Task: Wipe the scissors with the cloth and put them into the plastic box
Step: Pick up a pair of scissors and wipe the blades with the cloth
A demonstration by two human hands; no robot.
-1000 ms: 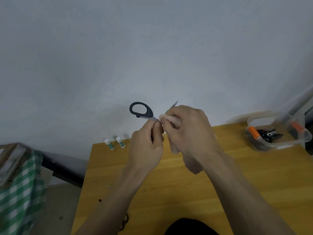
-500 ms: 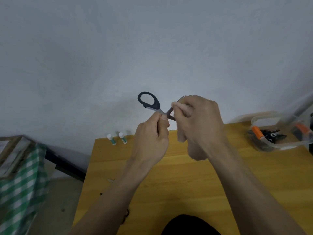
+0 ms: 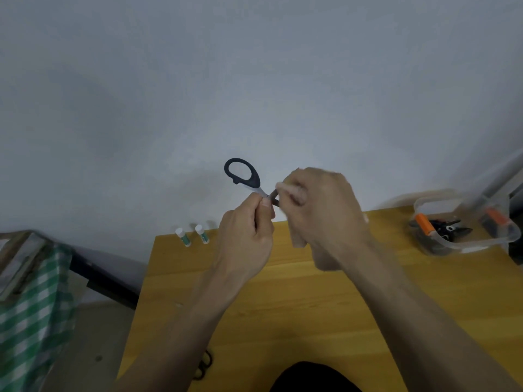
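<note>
Above the far edge of the wooden table [image 3: 311, 292], the scissors [image 3: 244, 175] are held up in the air, their black loop handle pointing up and away toward the wall. The left hand [image 3: 246, 239] pinches them just below that handle, thumb and fingertips curled onto the metal near the pivot. The right hand [image 3: 319, 210] is curled round the pale cloth [image 3: 297, 239], which it presses onto the blade; the blade itself is hidden under cloth and fingers, and this hand is blurred. The clear plastic box [image 3: 464, 244] sits well apart at the table's right end, with orange-handled tools already inside.

The scissors look light and rigid, with smooth metal that probably slips under a dry pinch; the plastic handle or the pivot seems the safer hold, keeping skin off the edges. The cloth is soft and limp, so it likely needs to be bunched to keep a layer between fingers and blade.
</note>
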